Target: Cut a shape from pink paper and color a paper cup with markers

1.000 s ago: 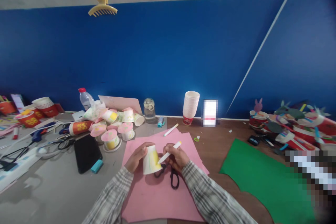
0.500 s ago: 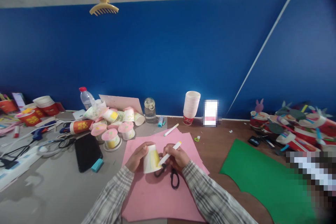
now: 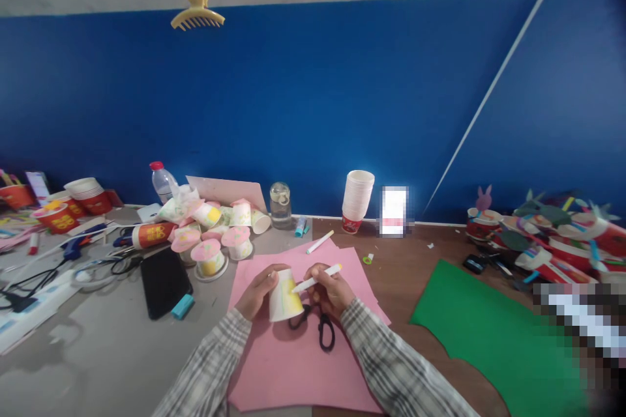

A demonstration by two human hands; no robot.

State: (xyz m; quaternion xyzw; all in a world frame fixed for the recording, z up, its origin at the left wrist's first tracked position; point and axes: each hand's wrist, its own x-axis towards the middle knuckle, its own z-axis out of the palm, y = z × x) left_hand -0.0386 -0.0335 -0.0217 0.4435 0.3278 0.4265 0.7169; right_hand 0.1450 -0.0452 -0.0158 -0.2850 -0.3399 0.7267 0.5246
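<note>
My left hand [image 3: 258,292] grips a white paper cup [image 3: 282,300] by its side, its wide rim facing down. Yellow colouring covers the right part of the cup's wall. In my right hand [image 3: 330,289] is a white marker with a yellow end [image 3: 313,279], its tip at the cup's yellow area. Below the hands, black-handled scissors [image 3: 327,333] lie on pink sheets [image 3: 293,371]; their blades are hidden by my right hand. Another white marker [image 3: 320,242] rests at the far edge of the pink sheets.
Decorated cups with pink tops [image 3: 208,254] crowd the left, beside a black phone [image 3: 166,283]. A glass jar [image 3: 280,207] and a stack of paper cups [image 3: 358,199] stand along the blue partition [image 3: 313,98]. Green sheet [image 3: 493,339] lies to the right, near red cup crafts [image 3: 552,241].
The marker's tip has moved up along the cup, and the marker now lies flatter. More of the cup's yellow side faces me. My left hand keeps its hold.
</note>
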